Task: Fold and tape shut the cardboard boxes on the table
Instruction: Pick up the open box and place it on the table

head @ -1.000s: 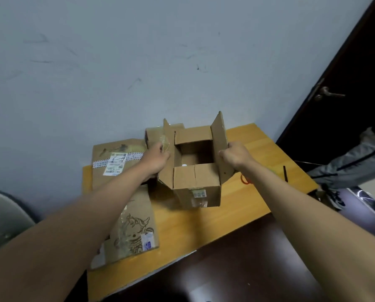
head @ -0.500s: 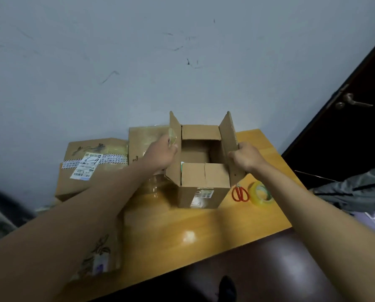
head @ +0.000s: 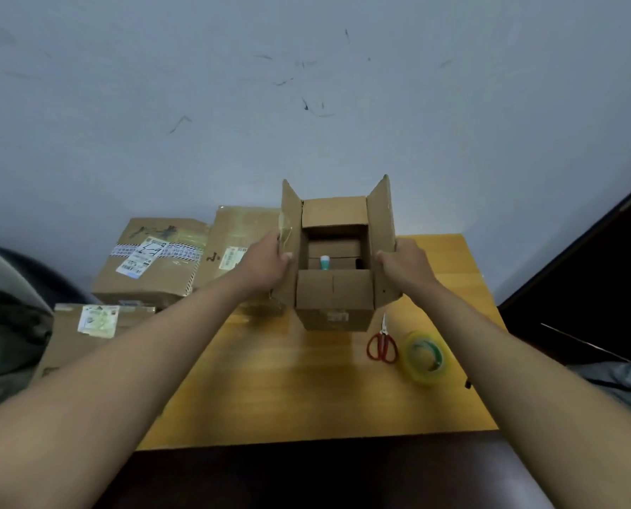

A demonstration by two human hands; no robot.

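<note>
An open brown cardboard box (head: 334,293) stands on the wooden table (head: 306,391), its two long side flaps upright and its near and far short flaps folded partly in. My left hand (head: 266,264) grips the left flap, where a scrap of clear tape hangs. The right flap is gripped by my right hand (head: 404,264). Inside the box a small teal-and-white item (head: 324,261) shows. Red-handled scissors (head: 382,345) and a roll of clear tape (head: 426,358) lie on the table just right of the box.
Three other cardboard boxes sit to the left: a labelled one (head: 152,262), one behind it against the wall (head: 237,238), and a flatter one (head: 86,332) nearer me. A dark door (head: 600,259) is at right. A grey chair (head: 9,314) stands far left.
The view has swung so the box sits centred and the scissors and tape roll show fully. Both hands stay on the side flaps, which stand more upright.
</note>
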